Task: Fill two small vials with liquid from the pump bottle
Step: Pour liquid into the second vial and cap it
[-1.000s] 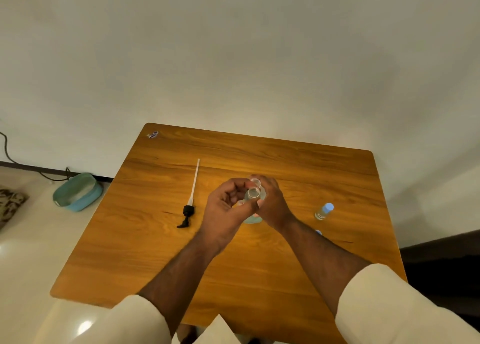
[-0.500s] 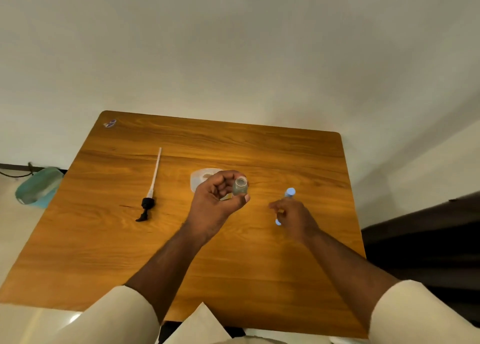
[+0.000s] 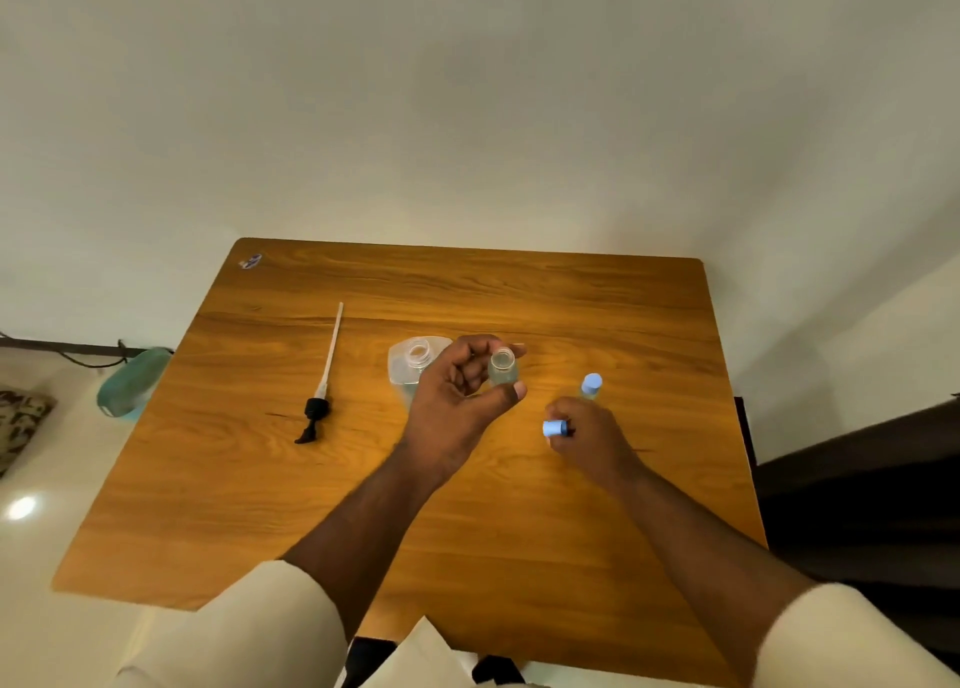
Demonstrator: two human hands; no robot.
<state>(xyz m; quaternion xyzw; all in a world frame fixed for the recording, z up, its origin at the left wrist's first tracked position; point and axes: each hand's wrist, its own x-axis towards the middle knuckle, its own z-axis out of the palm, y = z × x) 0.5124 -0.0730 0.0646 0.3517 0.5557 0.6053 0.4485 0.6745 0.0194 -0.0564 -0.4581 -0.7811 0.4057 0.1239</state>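
Note:
My left hand holds a small clear vial upright above the wooden table; the vial's mouth is uncovered. Behind that hand stands the clear pump bottle with its neck uncovered and bluish liquid low inside. Its black pump head with white dip tube lies flat to the left. My right hand pinches a small blue cap just above the table. A second vial with a blue cap stands behind my right hand.
A teal container sits on the floor left of the table, near a black cable along the wall. A small sticker marks the table's far left corner. Dark furniture borders the table's right side.
My right hand left the vial and bottle, moved right to the table and picked up the blue cap. My left hand carried the uncovered vial clear of the bottle. The camera shifted.

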